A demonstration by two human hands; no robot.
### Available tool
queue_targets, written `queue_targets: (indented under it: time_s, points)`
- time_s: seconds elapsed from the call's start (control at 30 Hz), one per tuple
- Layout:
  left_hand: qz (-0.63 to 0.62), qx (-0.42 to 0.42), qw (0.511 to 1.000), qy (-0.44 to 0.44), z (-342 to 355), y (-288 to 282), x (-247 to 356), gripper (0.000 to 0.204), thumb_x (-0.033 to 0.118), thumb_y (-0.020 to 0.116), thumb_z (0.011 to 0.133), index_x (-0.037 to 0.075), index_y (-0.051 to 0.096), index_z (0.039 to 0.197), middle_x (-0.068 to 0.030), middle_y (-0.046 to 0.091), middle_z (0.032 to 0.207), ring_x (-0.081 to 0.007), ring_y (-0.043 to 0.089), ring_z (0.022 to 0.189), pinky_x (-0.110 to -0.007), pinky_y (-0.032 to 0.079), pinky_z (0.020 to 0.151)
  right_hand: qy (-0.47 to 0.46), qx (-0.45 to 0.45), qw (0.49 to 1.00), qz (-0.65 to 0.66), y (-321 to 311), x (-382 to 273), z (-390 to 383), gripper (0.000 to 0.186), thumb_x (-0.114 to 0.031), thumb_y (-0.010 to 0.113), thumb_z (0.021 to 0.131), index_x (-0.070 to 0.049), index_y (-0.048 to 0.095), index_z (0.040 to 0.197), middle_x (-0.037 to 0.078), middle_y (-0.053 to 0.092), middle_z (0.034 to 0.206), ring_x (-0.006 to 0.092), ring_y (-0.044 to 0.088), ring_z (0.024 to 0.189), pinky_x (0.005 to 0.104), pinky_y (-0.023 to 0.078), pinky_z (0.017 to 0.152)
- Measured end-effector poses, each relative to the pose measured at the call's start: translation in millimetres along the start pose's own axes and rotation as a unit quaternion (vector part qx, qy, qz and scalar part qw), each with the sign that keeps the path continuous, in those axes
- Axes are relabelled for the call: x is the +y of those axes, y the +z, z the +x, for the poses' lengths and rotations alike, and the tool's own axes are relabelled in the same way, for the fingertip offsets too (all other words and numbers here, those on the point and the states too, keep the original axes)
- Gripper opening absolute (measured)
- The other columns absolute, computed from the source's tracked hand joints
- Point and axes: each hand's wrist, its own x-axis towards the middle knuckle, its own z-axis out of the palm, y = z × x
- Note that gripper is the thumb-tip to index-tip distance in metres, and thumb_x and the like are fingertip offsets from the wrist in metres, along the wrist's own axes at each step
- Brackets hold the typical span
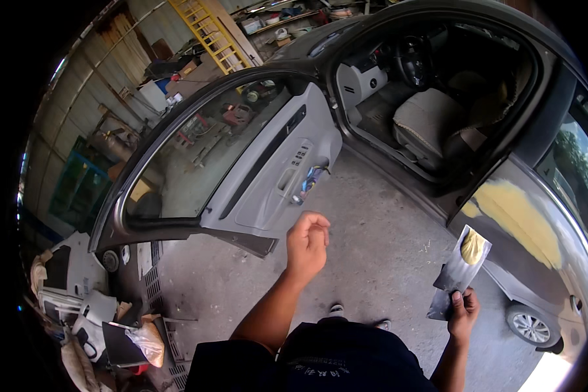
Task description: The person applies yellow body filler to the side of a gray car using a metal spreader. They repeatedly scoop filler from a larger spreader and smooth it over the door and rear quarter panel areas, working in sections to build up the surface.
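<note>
Left hand (pixel 307 248) loosely curled at centre, contents unseen; grey plate (pixel 458 273) bearing yellow paste (pixel 472 247) gripped by right hand (pixel 462 315), lower right. Paste-handling step presumed; level plate required.

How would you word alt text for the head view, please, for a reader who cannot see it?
A person's right hand holds a flat grey sheet bearing yellow paste beside a grey car with a pale yellow patch on its side. The left hand, loosely curled with nothing visible in it, is near the open front door.
</note>
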Motion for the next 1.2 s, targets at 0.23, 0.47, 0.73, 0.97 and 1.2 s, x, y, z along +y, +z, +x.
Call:
queue_targets:
  time_s: [0.23,0.47,0.73,0.97,1.2]
  points:
    - [0.104,0.529,0.821,0.189,-57.7,-256.2,5.0,0.020,0.004,0.045,0.094,0.001,0.049,0.114,-0.0046,0.054,0.082,-0.0119,0.052,0.075,-0.023,0.042,0.066,0.003,0.027,0.998,0.064,15.9,16.2,-4.5,0.013,-0.015,0.062,0.093,-0.007,0.056,0.085,-0.005,0.054,0.079,0.0052,0.043,0.072,0.0210,0.034,0.066]
    - [-0.183,0.527,0.827,0.074,-31.5,-432.8,2.6,0.079,0.062,0.025,0.097,-0.003,0.039,0.140,-0.0170,0.046,0.141,-0.0305,0.041,0.131,-0.044,0.025,0.114,0.014,0.055,0.988,0.146,57.3,-1.4,3.3,0.009,-0.011,0.063,0.092,-0.003,0.061,0.094,-0.002,0.061,0.083,0.0057,0.050,0.073,0.0222,0.041,0.069]
    - [-0.177,0.494,0.850,0.045,-38.8,-374.5,12.2,0.087,0.067,0.021,0.095,-0.006,0.038,0.140,-0.0179,0.044,0.143,-0.0304,0.041,0.131,-0.042,0.025,0.114,0.002,0.116,0.991,0.069,15.3,-7.5,-45.2,0.013,-0.014,0.066,0.092,-0.001,0.063,0.092,0.000,0.064,0.086,0.0070,0.054,0.078,0.0238,0.044,0.075]
    - [0.002,0.340,0.929,0.148,-87.4,-203.6,43.1,0.087,0.065,0.016,0.097,-0.009,0.041,0.136,-0.0196,0.048,0.138,-0.0287,0.045,0.128,-0.040,0.028,0.112,-0.028,0.179,0.979,0.093,-47.9,-14.7,-73.6,0.010,-0.011,0.065,0.092,-0.001,0.063,0.093,0.000,0.064,0.086,0.0065,0.053,0.078,0.0229,0.043,0.074]
    - [0.195,-0.061,0.916,0.346,-9.0,49.0,136.1,0.106,0.074,0.034,0.088,-0.015,0.021,0.143,-0.0337,0.049,0.133,-0.0420,0.047,0.129,-0.049,0.027,0.111,-0.052,0.260,0.963,0.056,-130.6,-19.4,-127.0,0.007,-0.009,0.063,0.092,-0.002,0.062,0.092,-0.003,0.063,0.086,0.0055,0.052,0.078,0.0213,0.041,0.075]
